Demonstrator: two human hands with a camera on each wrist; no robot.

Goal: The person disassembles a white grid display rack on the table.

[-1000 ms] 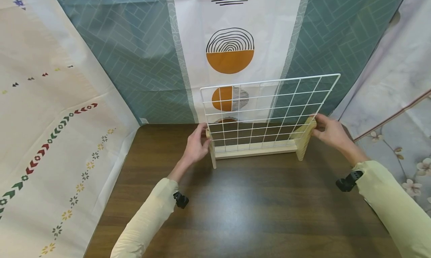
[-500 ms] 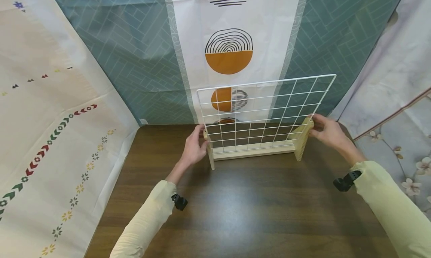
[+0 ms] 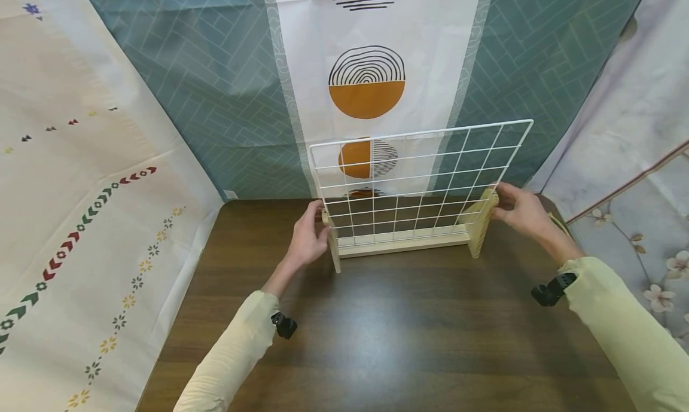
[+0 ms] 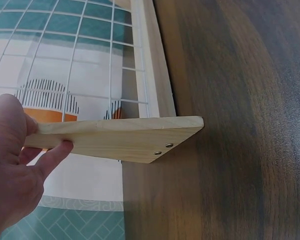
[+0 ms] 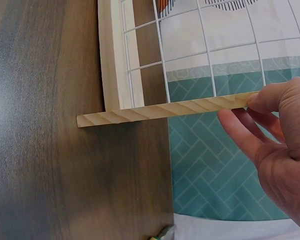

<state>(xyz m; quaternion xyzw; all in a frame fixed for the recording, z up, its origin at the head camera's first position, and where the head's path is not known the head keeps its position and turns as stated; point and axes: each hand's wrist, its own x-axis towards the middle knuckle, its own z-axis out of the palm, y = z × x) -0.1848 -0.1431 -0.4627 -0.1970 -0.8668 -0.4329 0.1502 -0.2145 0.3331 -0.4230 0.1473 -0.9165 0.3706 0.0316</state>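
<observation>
A wooden stand holds up a white wire grid panel point(image 3: 420, 133) at the back of the table, its base board point(image 3: 404, 244) running between two side boards. My left hand point(image 3: 308, 238) pinches the upper part of the left side board point(image 4: 105, 139), whose outer face shows two metal screws point(image 4: 163, 149) near the bottom. On the other end, my right hand point(image 3: 521, 211) grips the top of the right side board point(image 5: 160, 111) between thumb and fingers. The grid stands nearly upright, leaning slightly. Part of each hand's fingers is hidden behind the boards.
The dark wooden table point(image 3: 377, 334) stretches in front of the stand. A patterned teal and white cloth point(image 3: 366, 83) hangs close behind. Printed cloths flank left point(image 3: 81, 208) and right point(image 3: 635, 203). A yellowish object point(image 3: 558, 222), partly hidden, lies behind my right wrist.
The stand has slid a little to the left along the table, and both hands have moved with it, keeping their hold on its side boards.
</observation>
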